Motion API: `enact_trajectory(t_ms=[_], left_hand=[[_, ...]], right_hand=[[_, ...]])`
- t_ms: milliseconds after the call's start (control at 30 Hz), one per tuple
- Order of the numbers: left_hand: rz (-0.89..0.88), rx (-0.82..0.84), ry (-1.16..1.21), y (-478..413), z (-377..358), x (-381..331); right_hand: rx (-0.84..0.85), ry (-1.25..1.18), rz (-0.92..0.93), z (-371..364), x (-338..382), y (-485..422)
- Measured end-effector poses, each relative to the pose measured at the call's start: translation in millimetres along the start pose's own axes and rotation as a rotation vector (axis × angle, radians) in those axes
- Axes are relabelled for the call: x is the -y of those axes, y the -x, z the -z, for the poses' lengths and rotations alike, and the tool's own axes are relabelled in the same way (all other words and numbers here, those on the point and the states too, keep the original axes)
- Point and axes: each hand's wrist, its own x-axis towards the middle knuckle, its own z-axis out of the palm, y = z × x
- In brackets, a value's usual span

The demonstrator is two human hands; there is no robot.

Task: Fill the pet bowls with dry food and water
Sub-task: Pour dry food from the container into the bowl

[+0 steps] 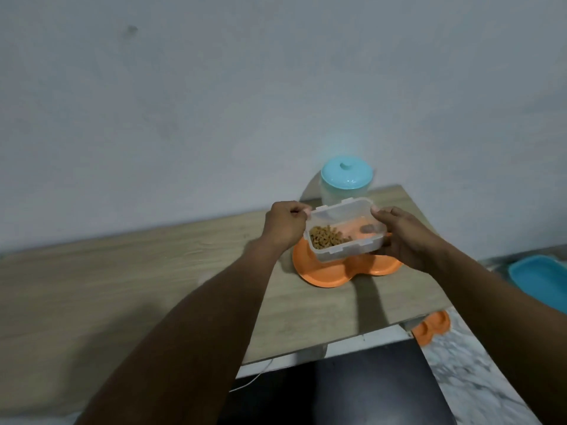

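Note:
A clear plastic food container [343, 237] with brown dry kibble [326, 237] heaped at its left end hangs just above an orange double pet bowl [334, 273] on the wooden table [153, 271]. My left hand [285, 227] pinches the container's left end. Its right end sits in the grip of my right hand [405, 237]. Most of the bowl's two hollows are hidden behind the container. Against the wall behind stands a clear jar with a light blue lid [346, 176].
A second orange double bowl [431, 328] lies on the marble floor below the table's right edge. A blue tub [540, 279] sits at the far right. A dark surface [352, 384] and a white cable [254, 377] are beneath the table's front edge.

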Motion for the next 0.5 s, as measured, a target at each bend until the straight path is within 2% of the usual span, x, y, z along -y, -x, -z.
enact_trajectory(t_ms=[100,200,300,500], left_hand=[[0.063,-0.021,-0.123,0,-17,7],[0.165,0.031,-0.316,7,-28,39],[0.107,0.135,-0.455,21,-35,78],[-0.026,0.268,-0.550,40,-38,120]], right_hand=[[-0.085,0.013,0.109,15,1,-5],[-0.206,0.167,0.263,24,-1,-10],[-0.282,0.385,0.387,26,-4,-11],[-0.328,0.561,0.509,10,-9,-18]])
